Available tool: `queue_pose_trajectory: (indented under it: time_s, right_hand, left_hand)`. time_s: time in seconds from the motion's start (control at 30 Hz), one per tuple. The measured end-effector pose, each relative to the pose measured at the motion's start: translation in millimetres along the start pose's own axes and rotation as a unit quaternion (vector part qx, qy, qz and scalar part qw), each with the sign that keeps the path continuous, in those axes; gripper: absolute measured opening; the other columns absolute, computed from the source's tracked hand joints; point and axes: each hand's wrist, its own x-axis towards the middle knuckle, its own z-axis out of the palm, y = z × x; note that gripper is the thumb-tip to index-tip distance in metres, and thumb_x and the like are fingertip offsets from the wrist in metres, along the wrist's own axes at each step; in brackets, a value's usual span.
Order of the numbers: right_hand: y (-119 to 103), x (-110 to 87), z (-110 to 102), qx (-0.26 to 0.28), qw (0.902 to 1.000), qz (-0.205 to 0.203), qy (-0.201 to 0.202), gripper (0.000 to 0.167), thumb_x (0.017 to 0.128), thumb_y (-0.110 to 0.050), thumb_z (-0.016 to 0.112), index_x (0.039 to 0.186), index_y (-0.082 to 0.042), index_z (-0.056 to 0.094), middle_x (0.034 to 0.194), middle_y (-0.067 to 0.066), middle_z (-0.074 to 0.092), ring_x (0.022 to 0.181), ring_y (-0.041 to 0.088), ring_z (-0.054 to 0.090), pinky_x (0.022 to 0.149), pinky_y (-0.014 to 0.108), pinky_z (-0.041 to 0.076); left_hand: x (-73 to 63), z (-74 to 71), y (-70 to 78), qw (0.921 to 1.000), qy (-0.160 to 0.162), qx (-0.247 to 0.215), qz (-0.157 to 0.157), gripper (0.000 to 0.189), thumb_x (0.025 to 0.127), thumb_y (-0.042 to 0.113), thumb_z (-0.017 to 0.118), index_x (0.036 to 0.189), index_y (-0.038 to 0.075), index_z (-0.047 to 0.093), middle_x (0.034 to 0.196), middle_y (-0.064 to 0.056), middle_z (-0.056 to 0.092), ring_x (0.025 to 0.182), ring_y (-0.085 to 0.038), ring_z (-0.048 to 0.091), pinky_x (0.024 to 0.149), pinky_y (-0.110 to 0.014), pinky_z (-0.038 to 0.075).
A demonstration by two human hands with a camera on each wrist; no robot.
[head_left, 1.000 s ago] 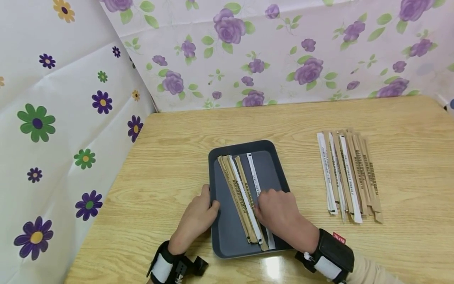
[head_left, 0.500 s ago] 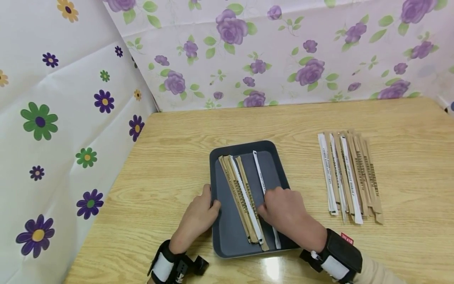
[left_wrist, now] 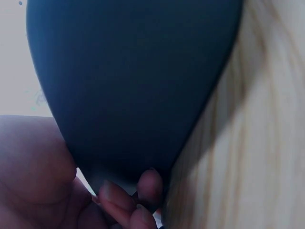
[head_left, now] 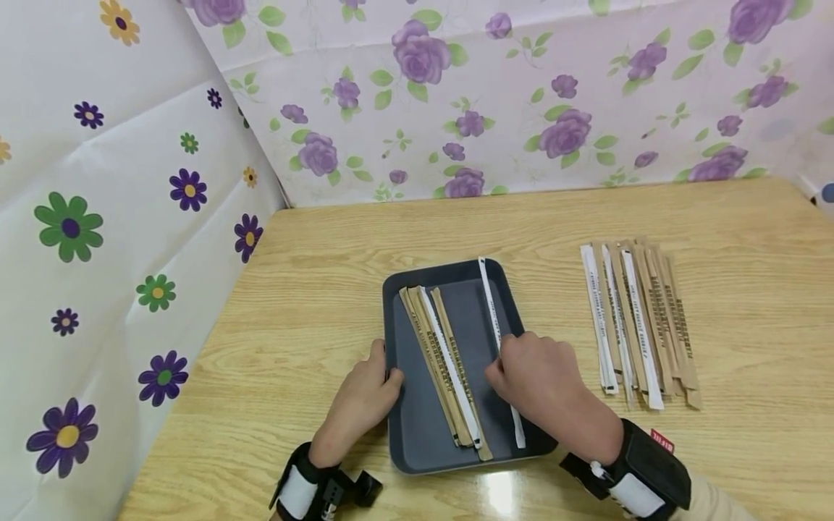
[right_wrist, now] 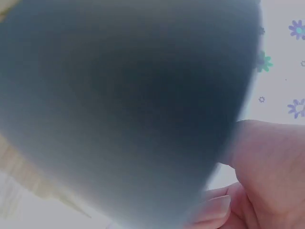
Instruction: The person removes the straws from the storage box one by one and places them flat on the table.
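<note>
My left hand (head_left: 365, 387) grips the left side of a dark grey rectangular tray (head_left: 417, 434), thumb at the rim. In the left wrist view, fingers (left_wrist: 150, 186) curl against the outside of the tray. My right hand (head_left: 537, 373) pinches a slim white paper-wrapped straw (head_left: 491, 300) over the tray's right side. The far end of this straw overlaps the tray's back rim; its middle is hidden by the hand. Several brown wrapped straws (head_left: 428, 347) and a white one (head_left: 449, 362) lie slanted in the tray. A dark, blurred surface fills most of the right wrist view.
To the right on the wooden table (head_left: 313, 275) lies a loose row of several more white and brown wrapped straws (head_left: 641, 325). Flower-printed sheets (head_left: 378, 94) hang behind the table and along its left.
My right hand has moved right, carrying the white wrapped straw from beside the brown ones to the tray's right side. The left hand and the tray have stayed put.
</note>
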Motion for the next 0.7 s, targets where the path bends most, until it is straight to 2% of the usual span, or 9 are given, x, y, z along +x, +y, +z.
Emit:
queue_pose_trajectory:
  time_s: [0.17, 0.5, 0.7]
  right_hand:
    - [6, -3.0, -5, -0.015, 0.9997, -0.004, 0.02, 0.042, 0.079, -0.009, 0.056, 0.055, -0.018, 0.023, 0.053, -0.006, 0.017, 0.046, 0.01, 0.017, 0.043, 0.027, 0.015]
    - [22, -4.5, -12, -0.005, 0.9992, 0.037, -0.017, 0.037, 0.078, -0.011, 0.055, 0.054, -0.017, 0.028, 0.051, -0.005, 0.023, 0.044, 0.011, 0.022, 0.042, 0.026, 0.018]
    - [35, -7.2, -16, 0.006, 0.9982, 0.051, -0.032, 0.035, 0.083, -0.014, 0.055, 0.056, -0.016, 0.032, 0.05, -0.004, 0.026, 0.044, 0.011, 0.025, 0.043, 0.026, 0.019]
  left_hand:
    - [-0.4, 0.6, 0.1, 1.0, 0.001, -0.002, -0.001, 0.037, 0.097, 0.01, 0.045, 0.129, -0.006, 0.041, 0.07, -0.009, 0.057, 0.053, -0.017, 0.053, 0.05, -0.031, 0.039]
    - [-0.1, 0.2, 0.9, 1.0, 0.002, -0.002, -0.002, 0.037, 0.096, 0.01, 0.045, 0.13, -0.006, 0.041, 0.072, -0.01, 0.058, 0.054, -0.017, 0.054, 0.05, -0.032, 0.04]
    - [-0.4, 0.6, 0.7, 1.0, 0.0, -0.005, -0.003, 0.037, 0.096, 0.01, 0.045, 0.129, -0.006, 0.041, 0.071, -0.01, 0.058, 0.054, -0.017, 0.054, 0.05, -0.032, 0.04]
